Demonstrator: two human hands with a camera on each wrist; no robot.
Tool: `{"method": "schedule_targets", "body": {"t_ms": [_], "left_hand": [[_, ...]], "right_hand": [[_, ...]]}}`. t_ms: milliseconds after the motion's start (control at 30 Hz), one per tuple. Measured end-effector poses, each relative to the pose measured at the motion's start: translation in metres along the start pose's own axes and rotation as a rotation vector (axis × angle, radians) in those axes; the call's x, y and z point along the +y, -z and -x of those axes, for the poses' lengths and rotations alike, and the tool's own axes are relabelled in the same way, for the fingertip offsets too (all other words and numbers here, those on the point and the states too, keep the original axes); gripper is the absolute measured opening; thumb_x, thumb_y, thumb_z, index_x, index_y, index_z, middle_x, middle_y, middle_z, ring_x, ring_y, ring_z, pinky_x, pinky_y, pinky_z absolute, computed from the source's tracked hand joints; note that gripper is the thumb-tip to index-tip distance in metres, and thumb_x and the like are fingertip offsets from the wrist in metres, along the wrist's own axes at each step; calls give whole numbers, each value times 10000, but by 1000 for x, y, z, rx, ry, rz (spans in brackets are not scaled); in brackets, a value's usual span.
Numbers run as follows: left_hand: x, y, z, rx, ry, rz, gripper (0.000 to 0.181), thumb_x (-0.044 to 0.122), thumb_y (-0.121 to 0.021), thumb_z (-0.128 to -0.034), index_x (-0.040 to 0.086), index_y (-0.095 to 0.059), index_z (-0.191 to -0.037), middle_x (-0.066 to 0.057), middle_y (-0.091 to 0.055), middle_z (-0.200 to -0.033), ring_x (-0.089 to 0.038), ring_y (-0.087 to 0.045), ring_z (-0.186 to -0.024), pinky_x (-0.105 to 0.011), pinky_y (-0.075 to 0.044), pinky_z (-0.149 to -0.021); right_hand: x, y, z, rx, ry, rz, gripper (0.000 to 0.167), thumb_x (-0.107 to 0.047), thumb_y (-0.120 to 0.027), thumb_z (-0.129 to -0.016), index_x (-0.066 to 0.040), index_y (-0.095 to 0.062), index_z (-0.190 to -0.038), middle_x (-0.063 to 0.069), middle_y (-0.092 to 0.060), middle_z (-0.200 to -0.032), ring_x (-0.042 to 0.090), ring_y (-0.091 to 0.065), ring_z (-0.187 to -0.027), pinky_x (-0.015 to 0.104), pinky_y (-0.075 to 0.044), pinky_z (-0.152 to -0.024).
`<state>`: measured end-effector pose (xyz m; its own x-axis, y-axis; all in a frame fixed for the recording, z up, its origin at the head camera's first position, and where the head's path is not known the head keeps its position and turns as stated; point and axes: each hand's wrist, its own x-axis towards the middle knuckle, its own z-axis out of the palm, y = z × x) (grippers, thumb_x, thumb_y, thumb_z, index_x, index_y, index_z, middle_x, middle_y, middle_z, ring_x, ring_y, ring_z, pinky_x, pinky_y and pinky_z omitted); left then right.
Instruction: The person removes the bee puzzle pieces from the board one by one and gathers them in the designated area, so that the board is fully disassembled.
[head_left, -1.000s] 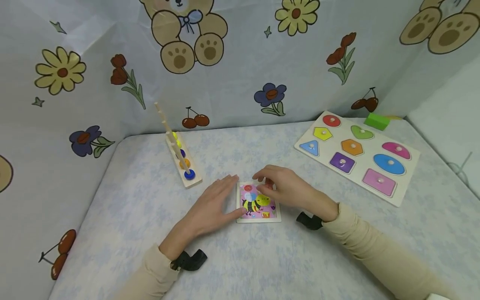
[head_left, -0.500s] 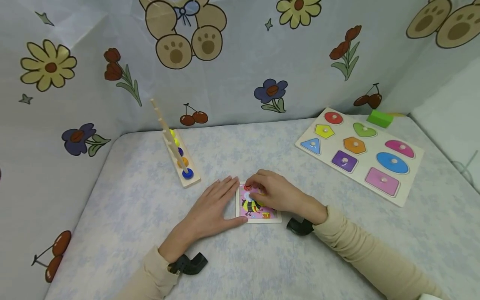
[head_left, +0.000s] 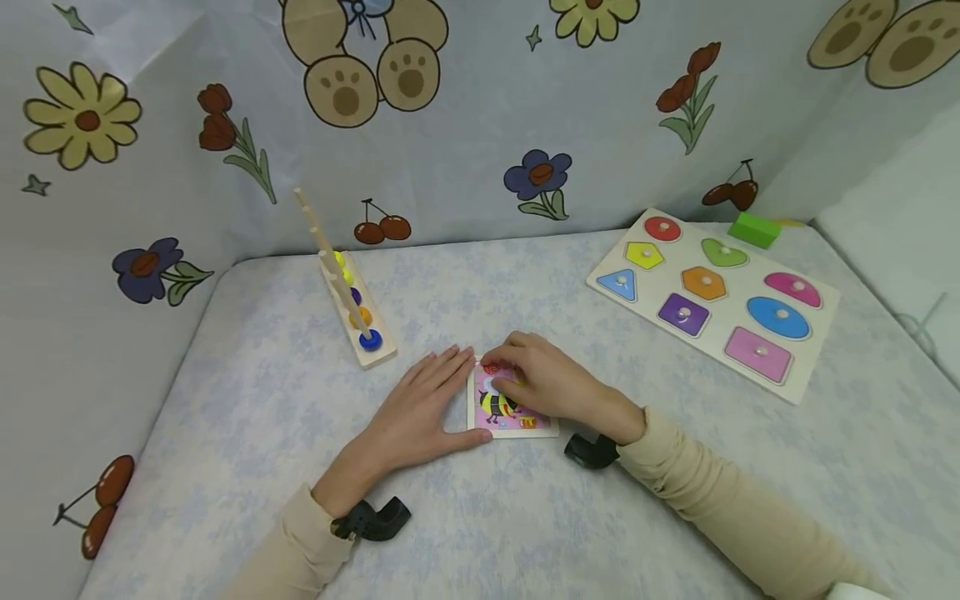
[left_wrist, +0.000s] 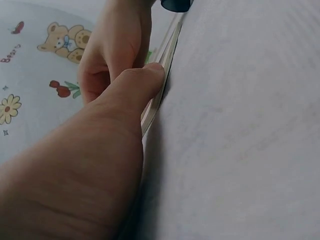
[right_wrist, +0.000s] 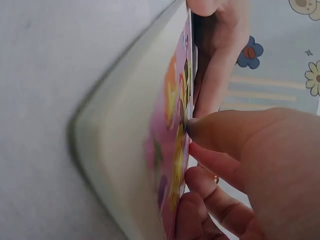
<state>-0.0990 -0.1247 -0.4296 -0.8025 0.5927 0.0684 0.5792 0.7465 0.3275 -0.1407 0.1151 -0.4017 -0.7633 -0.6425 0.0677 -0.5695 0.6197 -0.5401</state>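
A small pink picture puzzle with a bee lies flat in its pale frame at the middle of the table. Along its left side rests the left hand, fingers straight, thumb on the near edge. The right hand is over the upper part, its bent fingertips and thumb touching the picture; it covers much of the right half. In the right wrist view the thumb and fingers meet the picture surface; whether a piece is pinched cannot be told. The left wrist view shows the left thumb on the frame edge.
A wooden stand with pegs and coloured discs stands at the back left. At the back right lies a knobbed shape board, with a green block behind it. A patterned cloth hangs along the table's back edge.
The right hand has moved left and down onto the picture, from above its upper right part. The left hand has stayed by the frame. The head view has shifted slightly.
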Motion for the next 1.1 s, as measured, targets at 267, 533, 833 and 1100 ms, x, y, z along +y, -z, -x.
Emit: {"method": "schedule_targets", "body": {"t_ms": [267,533,833,1100], "left_hand": [[0,1,0,-4,13,14,1041,711,-662,-880,90,-299,-1632,-51,-261,-1706,-220,-194,-1591,-447,-137,-1308],[-1,0,0,-4,4,14,1035,707,-660,-884,91,-297,-1632,-53,-270,-1703,-226,-205,-1588,-449,-150,-1306],[-1,-1,1,-6,11,17,1042,711,-660,-881,86,-296,-1631,-54,-265,-1704,-225,-205,-1588,-451,-150,-1306],[-2,-2,0,-4,7,10,1050,710,-660,-882,72,-291,-1630,-59,-256,-1706,-222,-201,-1589,-445,-145,-1307]], "right_hand": [[0,-3,-2,21,-23,-14,296,-186,-733,-970,-99,-732,-1253,38,-659,-1112,188,-546,-973,311,-477,-795],[3,-6,-2,21,-9,-60,272,-164,-713,-981,-63,-693,-1233,70,-641,-1190,229,-535,-1070,381,-500,-894],[4,-7,-2,13,-3,-87,267,-154,-708,-983,-60,-672,-1230,82,-623,-1211,243,-530,-1105,409,-496,-932],[4,-8,-2,32,12,-95,247,-138,-710,-978,-73,-655,-1210,87,-631,-1244,271,-547,-1151,460,-500,-986]]}}
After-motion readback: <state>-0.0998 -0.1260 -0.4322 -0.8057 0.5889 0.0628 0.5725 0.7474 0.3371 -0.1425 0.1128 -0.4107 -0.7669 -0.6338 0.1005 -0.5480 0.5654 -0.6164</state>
